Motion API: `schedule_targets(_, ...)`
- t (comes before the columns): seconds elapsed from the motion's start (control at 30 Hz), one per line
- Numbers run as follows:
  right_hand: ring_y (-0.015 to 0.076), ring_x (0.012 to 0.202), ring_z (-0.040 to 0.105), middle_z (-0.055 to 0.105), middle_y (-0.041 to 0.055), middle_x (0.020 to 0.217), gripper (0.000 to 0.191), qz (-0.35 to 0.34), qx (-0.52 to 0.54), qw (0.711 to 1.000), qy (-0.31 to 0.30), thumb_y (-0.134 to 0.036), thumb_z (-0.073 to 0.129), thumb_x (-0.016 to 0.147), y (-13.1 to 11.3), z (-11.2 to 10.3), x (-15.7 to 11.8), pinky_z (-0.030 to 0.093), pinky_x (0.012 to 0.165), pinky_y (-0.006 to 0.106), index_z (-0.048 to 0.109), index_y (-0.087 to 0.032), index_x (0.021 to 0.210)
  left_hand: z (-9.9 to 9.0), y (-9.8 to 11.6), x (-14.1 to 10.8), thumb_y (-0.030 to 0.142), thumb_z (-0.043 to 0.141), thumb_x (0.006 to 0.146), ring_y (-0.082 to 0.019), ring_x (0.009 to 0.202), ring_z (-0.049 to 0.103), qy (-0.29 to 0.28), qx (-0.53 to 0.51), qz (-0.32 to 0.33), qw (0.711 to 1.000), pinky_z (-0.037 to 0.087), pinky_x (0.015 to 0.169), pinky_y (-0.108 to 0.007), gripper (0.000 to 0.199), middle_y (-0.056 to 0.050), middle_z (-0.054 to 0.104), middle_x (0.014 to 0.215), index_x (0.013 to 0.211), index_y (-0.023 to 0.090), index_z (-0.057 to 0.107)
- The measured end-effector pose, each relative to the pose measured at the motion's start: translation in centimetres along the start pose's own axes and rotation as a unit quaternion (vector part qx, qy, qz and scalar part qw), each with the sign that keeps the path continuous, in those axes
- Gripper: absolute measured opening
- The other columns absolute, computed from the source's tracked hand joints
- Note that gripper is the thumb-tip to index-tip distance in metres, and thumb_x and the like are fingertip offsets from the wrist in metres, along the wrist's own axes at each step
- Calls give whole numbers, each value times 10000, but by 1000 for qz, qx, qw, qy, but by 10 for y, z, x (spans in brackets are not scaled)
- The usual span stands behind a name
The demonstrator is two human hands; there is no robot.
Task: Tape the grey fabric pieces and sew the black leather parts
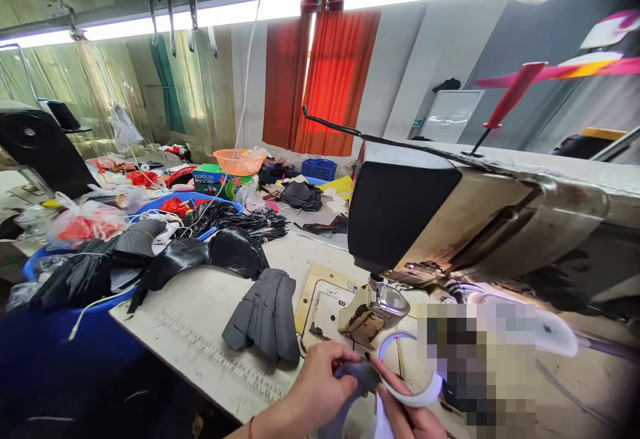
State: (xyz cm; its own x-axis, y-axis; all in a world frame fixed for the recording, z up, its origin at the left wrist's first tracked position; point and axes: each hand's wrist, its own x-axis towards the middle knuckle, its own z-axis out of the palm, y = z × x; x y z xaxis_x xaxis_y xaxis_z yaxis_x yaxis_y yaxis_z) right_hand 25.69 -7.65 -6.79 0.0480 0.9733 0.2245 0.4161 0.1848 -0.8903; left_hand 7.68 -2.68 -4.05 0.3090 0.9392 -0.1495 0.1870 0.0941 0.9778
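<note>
In front of the sewing machine (400, 206), my left hand (317, 386) pinches a curved dark grey sheet piece (364, 378) between thumb and fingers. My right hand (407, 419) is closed at the right edge of that same piece, its fingertips close to the needle area. A pale white band (423, 396) loops over the right fingers, and its lower end hangs beside the piece. Just above both hands is the metal presser and guard part (373, 309). Left of them on the bed lies a fanned stack of dark grey pieces (265, 322).
A ruler scale (220, 359) is printed along the table's front edge. Shiny black pieces (235, 252) and a blue tub (35, 269) of cut pieces and bags are at left. A red-handled screwdriver (515, 96) stands on the machine. A blurred patch covers the right side.
</note>
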Motion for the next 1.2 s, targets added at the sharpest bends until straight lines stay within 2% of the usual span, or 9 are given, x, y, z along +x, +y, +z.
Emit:
schedule_targets(0.2,286,1247,573,656,61,1287,476,-15,23,998,48,-551,589,858,-10,21,2,405,1088,405,672,-257,1223,-8,16,-16,64,583,635,-180,813,635,-23,75,95,992,488,725,-257,374,-45,716,913,925,213,765)
schedule_targets(0.47,274,1198,621,691,76,1240,429,24,72,996,-38,-513,598,867,-16,18,6,397,1092,436,678,-268,1210,-15,13,-17,170,552,798,-184,807,660,-42,137,204,968,495,783,-261,241,-59,732,858,896,223,766)
schedule_targets(0.53,272,1219,605,681,91,1258,440,38,107,991,-75,-519,572,884,-24,19,3,374,1105,465,668,-262,1228,-16,12,-18,188,538,811,-180,776,665,-23,135,192,972,508,764,-256,238,-45,739,842,889,231,759)
schedule_targets(0.63,289,1223,598,669,121,1280,512,70,140,987,-33,-578,604,843,-34,24,-2,373,1101,488,676,-241,1221,-18,7,-16,254,540,828,-180,750,673,-7,140,182,973,529,718,-245,217,-27,743,838,894,256,746)
schedule_targets(0.8,282,1150,646,711,134,1209,613,111,180,976,43,-666,640,766,-39,25,-9,462,1030,439,715,-204,1162,-23,-3,-7,380,570,837,-186,734,679,-46,163,198,965,554,691,-238,200,-12,739,824,869,286,744)
schedule_targets(0.93,265,975,720,753,106,1115,659,128,222,966,37,-697,598,777,-44,12,-12,565,864,401,680,-215,1219,-24,-2,-6,407,564,829,-186,735,690,-24,132,140,981,561,685,-229,240,-14,747,828,862,244,737)
schedule_targets(1.0,260,1043,696,728,98,1181,611,121,224,967,23,-659,593,810,-46,6,-12,530,935,404,663,-235,1244,-21,5,-11,384,554,837,-177,726,685,-21,126,135,983,552,671,-220,244,-21,744,818,876,223,733)
schedule_targets(1.1,261,1214,602,673,90,1279,495,87,203,975,-14,-556,642,833,-43,4,-11,387,1099,416,678,-249,1220,-13,19,-22,272,511,853,-154,685,638,-49,171,222,959,500,638,-208,226,-40,704,762,845,197,724)
schedule_targets(1.2,238,1217,608,675,64,1272,391,40,161,984,-59,-458,612,889,-37,8,-11,413,1088,390,668,-270,1227,-6,29,-29,183,474,821,-154,677,589,-51,182,303,934,439,632,-226,235,-65,649,730,778,165,705)
